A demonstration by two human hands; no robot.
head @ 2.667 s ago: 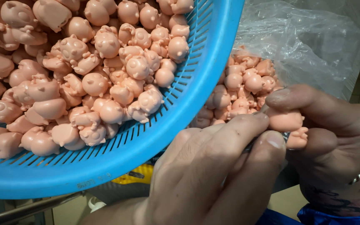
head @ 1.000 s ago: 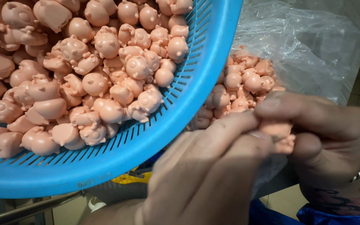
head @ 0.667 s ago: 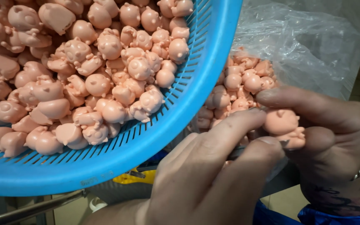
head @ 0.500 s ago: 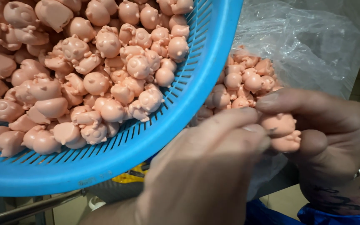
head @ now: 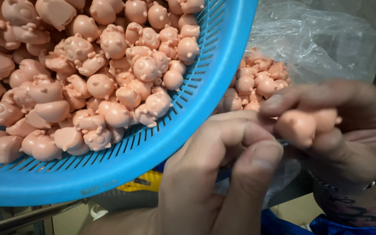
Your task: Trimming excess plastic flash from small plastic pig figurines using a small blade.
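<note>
My right hand (head: 349,130) pinches a small pink pig-shaped figure (head: 306,124) between thumb and fingers, just right of centre. My left hand (head: 214,174) is closed below and left of it, its fingertips meeting the right hand at the figure; I cannot see what, if anything, it grips. A big blue slotted basket (head: 196,113) fills the upper left and holds several of the same pink figures (head: 109,78).
Behind my hands lies a clear plastic bag (head: 318,39) with more pink figures (head: 257,82) piled in it. A yellow object (head: 144,182) shows under the basket rim. Blue cloth (head: 327,224) is at the bottom right, and a metal bar (head: 27,217) at bottom left.
My hands have kept working on the pink figure; it has turned and shifted slightly between my fingertips. The basket has barely moved.
</note>
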